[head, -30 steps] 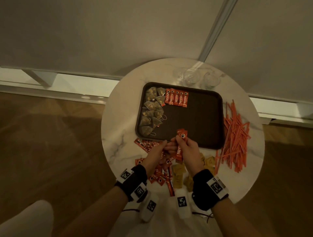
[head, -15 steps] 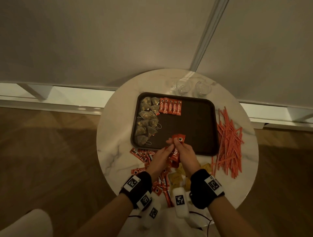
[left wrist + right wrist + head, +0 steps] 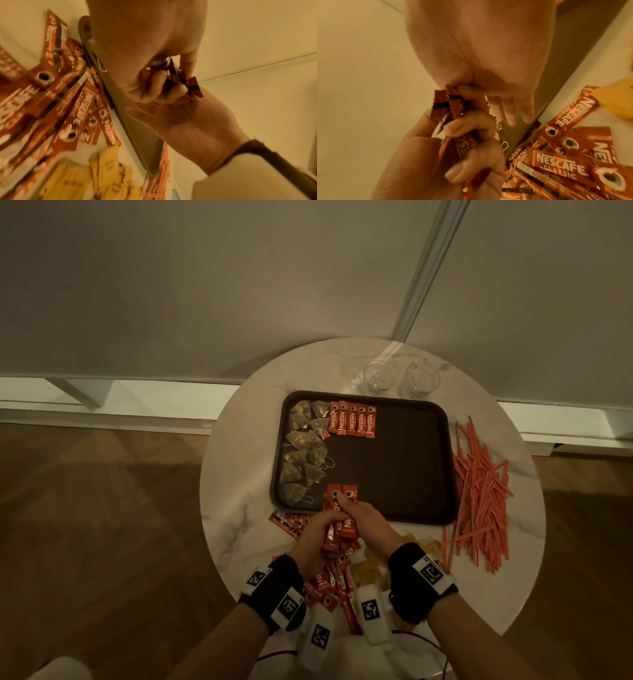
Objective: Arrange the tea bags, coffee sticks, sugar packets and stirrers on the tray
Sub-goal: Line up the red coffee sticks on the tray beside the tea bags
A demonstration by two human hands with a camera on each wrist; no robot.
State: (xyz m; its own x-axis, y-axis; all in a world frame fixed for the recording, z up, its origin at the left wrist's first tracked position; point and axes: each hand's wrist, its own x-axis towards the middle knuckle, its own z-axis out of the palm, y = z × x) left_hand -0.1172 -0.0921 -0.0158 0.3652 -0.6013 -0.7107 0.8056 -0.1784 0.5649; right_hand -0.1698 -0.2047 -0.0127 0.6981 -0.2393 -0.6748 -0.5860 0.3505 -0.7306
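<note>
Both hands meet at the lower middle of the head view, over the near edge of the tray [image 3: 411, 474]. The left hand [image 3: 317, 537] and right hand [image 3: 368, 525] both grasp a bundle of coffee sticks [image 3: 342, 508], fingers curled round it. More coffee sticks [image 3: 329, 583] and sugar packets [image 3: 368, 571] lie on the surface [image 3: 239, 508] below; stirrers [image 3: 479, 491] lie at right.

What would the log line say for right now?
step: gathering coffee sticks | left hand: grips sticks | right hand: grips sticks | tray: tea bags, five sticks | stirrers, sugar packets: on table
</note>
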